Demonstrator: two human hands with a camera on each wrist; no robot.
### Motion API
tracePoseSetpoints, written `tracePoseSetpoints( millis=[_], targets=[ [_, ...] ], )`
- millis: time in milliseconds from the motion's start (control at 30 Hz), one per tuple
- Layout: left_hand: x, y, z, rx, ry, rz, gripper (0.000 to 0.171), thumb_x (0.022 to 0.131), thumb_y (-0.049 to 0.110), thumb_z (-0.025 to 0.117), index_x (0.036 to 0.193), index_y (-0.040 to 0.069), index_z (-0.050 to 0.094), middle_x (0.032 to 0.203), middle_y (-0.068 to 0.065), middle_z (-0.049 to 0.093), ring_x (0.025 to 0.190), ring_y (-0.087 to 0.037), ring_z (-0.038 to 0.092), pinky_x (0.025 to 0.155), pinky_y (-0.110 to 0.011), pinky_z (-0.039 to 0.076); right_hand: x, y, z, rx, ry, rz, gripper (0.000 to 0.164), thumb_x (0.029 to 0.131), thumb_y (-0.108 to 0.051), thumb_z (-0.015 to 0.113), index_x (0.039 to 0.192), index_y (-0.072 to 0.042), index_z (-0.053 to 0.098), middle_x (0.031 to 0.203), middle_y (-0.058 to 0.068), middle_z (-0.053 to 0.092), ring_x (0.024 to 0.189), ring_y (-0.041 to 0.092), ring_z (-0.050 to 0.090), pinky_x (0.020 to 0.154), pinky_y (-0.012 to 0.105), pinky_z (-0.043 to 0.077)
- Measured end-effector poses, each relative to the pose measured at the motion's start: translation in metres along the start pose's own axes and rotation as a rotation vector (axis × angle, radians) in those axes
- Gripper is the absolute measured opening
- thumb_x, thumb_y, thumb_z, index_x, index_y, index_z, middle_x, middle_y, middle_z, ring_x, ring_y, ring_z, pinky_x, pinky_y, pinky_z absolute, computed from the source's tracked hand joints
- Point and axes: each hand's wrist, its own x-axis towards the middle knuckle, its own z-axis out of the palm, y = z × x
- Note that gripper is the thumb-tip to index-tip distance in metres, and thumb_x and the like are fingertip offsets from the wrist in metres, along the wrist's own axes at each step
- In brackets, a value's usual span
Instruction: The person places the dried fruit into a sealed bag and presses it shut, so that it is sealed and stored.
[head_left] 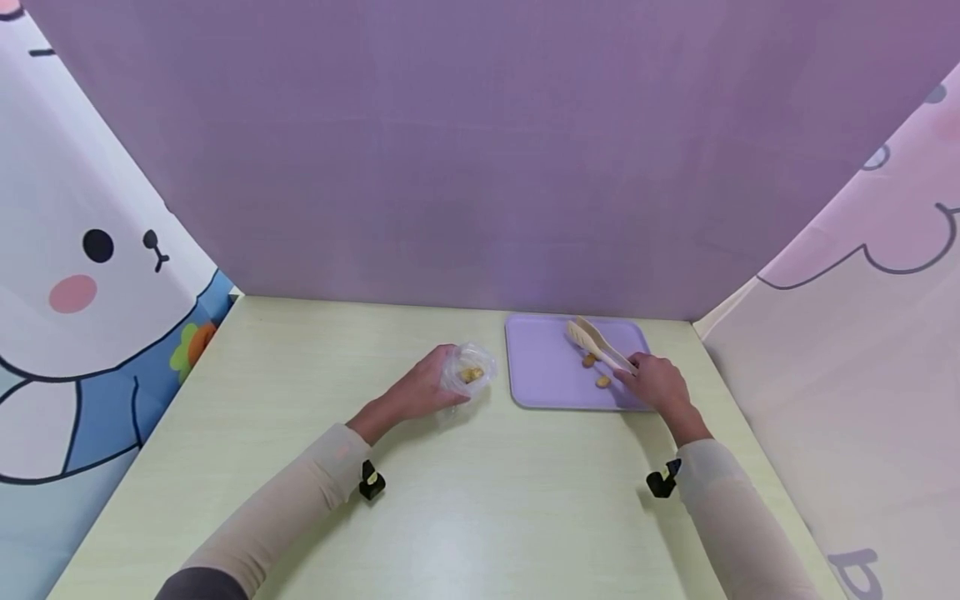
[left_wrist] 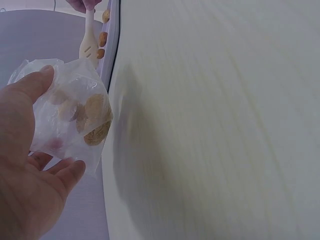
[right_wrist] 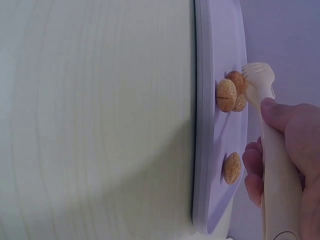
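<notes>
Head view: clear bag (head_left: 483, 361) is held in the left hand's (head_left: 429, 387) fingers beside the tray (head_left: 543, 371), tongs (head_left: 597, 342) gripped by the right hand (head_left: 657, 383). Loose walnuts (right_wrist: 226, 96) on the tray might get rolled away if nipped off-centre; bagged walnuts (left_wrist: 97, 131) spilled if tipped.

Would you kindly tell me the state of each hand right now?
Left hand: holding a clear plastic bag with nuts inside.
Right hand: holding beige tongs over the purple tray.

At three o'clock, the bare right hand (right_wrist: 304, 132) grips cream, slotted-tip tongs (right_wrist: 278, 170). Just beside their tips, at two o'clock, three brown, wrinkled, oval nuts (right_wrist: 226, 96) cluster on a smooth lilac tray (right_wrist: 204, 120); a fourth nut (right_wrist: 232, 168) lies at four o'clock.
</notes>
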Motion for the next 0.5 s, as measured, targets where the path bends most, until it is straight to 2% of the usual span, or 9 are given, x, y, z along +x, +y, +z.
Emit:
tracePoseSetpoints(
  millis=[500],
  targets=[
    [0.0012,0.001,0.0015,0.003,0.005,-0.001,0.086,0.083,0.026,0.084,0.151,0.005,0.036,0.134,-0.011,0.055,0.117,-0.025,0.056,0.102,-0.047,0.049,0.0018,0.0032,0.0018,0.019,-0.012,0.028,0.046,0.099,-0.043,0.061,0.119,-0.002,0.067,0.085,0.014,0.067,0.073,0.03,0.057,0.057,0.036,0.039]
  ],
)
